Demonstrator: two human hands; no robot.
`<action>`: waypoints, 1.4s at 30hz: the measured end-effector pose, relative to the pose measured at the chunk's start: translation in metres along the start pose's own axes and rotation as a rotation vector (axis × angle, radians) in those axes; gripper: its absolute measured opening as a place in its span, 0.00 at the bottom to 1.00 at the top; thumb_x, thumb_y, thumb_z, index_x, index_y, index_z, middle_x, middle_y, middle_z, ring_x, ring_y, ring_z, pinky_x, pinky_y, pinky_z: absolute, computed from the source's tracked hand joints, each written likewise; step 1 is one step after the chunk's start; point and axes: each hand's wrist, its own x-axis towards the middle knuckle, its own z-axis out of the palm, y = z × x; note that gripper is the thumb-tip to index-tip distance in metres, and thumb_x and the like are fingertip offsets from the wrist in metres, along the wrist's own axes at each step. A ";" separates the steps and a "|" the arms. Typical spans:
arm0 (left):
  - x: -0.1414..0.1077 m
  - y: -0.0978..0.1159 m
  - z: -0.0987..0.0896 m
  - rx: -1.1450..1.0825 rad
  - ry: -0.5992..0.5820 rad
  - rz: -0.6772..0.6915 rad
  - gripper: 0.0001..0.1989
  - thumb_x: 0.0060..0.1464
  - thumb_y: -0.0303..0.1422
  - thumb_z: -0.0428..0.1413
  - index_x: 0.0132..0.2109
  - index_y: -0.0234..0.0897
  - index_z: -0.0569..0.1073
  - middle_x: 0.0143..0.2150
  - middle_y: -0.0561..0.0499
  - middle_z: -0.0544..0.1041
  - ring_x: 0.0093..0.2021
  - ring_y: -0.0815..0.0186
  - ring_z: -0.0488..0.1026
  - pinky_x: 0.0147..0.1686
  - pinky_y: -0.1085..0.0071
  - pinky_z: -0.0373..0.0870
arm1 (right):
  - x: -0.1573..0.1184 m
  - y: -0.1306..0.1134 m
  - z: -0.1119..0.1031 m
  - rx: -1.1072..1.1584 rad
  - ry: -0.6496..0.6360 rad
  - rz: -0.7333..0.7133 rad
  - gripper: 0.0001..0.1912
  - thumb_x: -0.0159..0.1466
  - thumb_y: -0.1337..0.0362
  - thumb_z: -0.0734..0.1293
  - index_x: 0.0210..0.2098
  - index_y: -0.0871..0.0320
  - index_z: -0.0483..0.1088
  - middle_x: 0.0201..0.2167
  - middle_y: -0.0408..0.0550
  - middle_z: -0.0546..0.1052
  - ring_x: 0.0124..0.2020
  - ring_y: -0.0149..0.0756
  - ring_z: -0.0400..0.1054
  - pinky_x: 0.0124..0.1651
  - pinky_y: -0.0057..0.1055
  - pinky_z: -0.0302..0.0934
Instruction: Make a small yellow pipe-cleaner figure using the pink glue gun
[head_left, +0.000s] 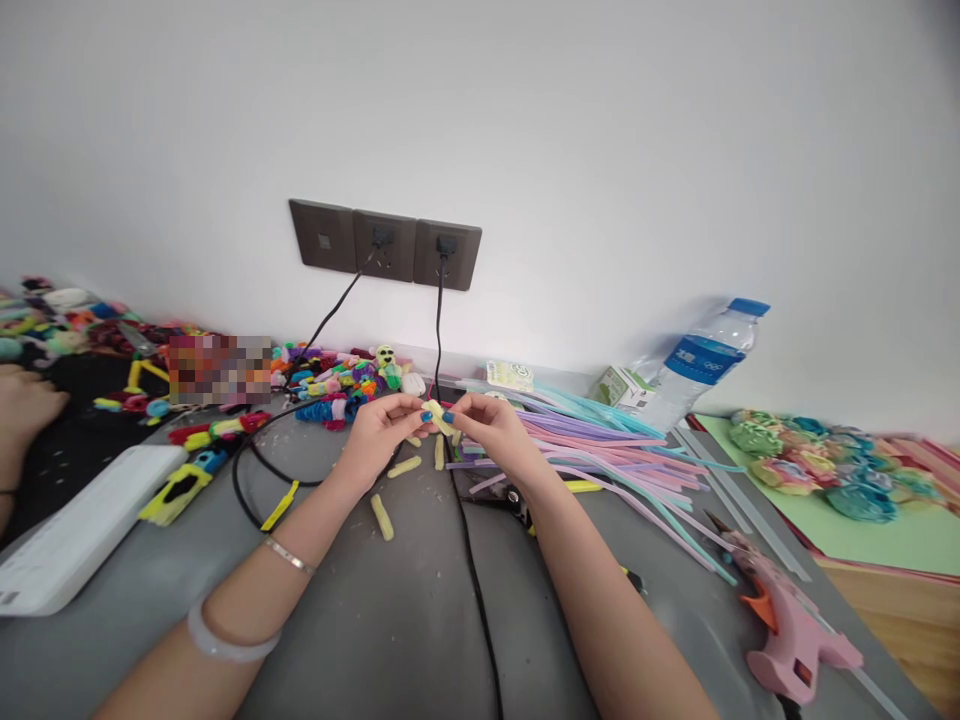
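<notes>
My left hand (388, 432) and my right hand (491, 428) meet above the grey table, fingertips pinched. Between them they hold a small pale yellow fuzzy piece (437, 416), which looks like bent pipe cleaner. Its far end is partly covered by my fingers. Just below lie several short pale yellow pieces, among them one (382, 517) nearest me and another (405, 467) beside my left wrist. A bundle of pastel pipe cleaners (600, 440) spreads out to the right, partly behind my right hand.
A pink glue gun (795, 630) lies at the right, near clear glue sticks (720, 475). A water bottle (705, 360) leans by the wall. Black cables (472, 570) cross the grey table (420, 620). At left are a white power strip (97, 525), colourful pipe-cleaner figures and another person's hand (30, 405).
</notes>
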 end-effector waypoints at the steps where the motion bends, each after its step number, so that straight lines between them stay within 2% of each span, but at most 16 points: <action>1: 0.000 0.000 0.000 -0.005 0.002 -0.004 0.19 0.46 0.45 0.65 0.38 0.34 0.77 0.31 0.46 0.82 0.33 0.60 0.80 0.33 0.68 0.77 | 0.000 0.000 0.000 0.000 0.000 -0.003 0.18 0.53 0.49 0.71 0.25 0.58 0.68 0.21 0.40 0.65 0.23 0.27 0.52 0.26 0.29 0.44; 12: -0.003 0.003 0.005 -0.124 0.033 -0.090 0.21 0.43 0.45 0.67 0.37 0.33 0.76 0.33 0.45 0.82 0.37 0.58 0.81 0.36 0.67 0.77 | 0.000 0.004 0.002 0.042 0.006 -0.014 0.19 0.55 0.49 0.71 0.25 0.57 0.65 0.20 0.38 0.61 0.21 0.26 0.49 0.26 0.29 0.41; 23: -0.003 0.000 0.005 -0.164 0.034 -0.113 0.21 0.42 0.45 0.68 0.38 0.33 0.76 0.33 0.44 0.82 0.37 0.58 0.81 0.38 0.66 0.77 | 0.000 0.004 0.002 0.035 -0.008 -0.008 0.20 0.54 0.48 0.71 0.24 0.57 0.65 0.20 0.37 0.61 0.21 0.26 0.49 0.25 0.29 0.41; 26: -0.003 0.002 0.004 -0.143 0.050 -0.114 0.22 0.41 0.45 0.68 0.37 0.33 0.76 0.33 0.44 0.82 0.37 0.58 0.81 0.36 0.67 0.77 | 0.001 0.008 0.000 0.016 -0.001 -0.018 0.17 0.55 0.50 0.71 0.26 0.58 0.67 0.21 0.39 0.64 0.22 0.27 0.52 0.26 0.29 0.44; 31: -0.003 0.003 0.003 -0.081 0.055 -0.078 0.22 0.40 0.46 0.68 0.37 0.33 0.77 0.32 0.45 0.82 0.35 0.58 0.81 0.35 0.67 0.77 | 0.004 0.014 -0.002 -0.001 0.073 -0.103 0.15 0.58 0.52 0.70 0.34 0.57 0.74 0.28 0.46 0.73 0.29 0.34 0.63 0.29 0.30 0.54; 37: -0.003 0.000 0.004 -0.048 0.044 -0.044 0.21 0.41 0.45 0.68 0.36 0.34 0.76 0.32 0.47 0.81 0.34 0.58 0.81 0.37 0.64 0.78 | 0.003 0.013 0.001 -0.092 0.098 -0.184 0.10 0.58 0.57 0.70 0.33 0.57 0.75 0.30 0.48 0.75 0.30 0.36 0.66 0.33 0.33 0.59; 42: -0.003 0.003 0.002 -0.021 0.044 -0.028 0.21 0.43 0.46 0.66 0.37 0.34 0.75 0.33 0.47 0.81 0.34 0.61 0.80 0.36 0.66 0.78 | 0.003 0.014 0.001 -0.153 0.107 -0.220 0.07 0.59 0.60 0.69 0.32 0.57 0.75 0.31 0.48 0.76 0.31 0.36 0.68 0.34 0.33 0.61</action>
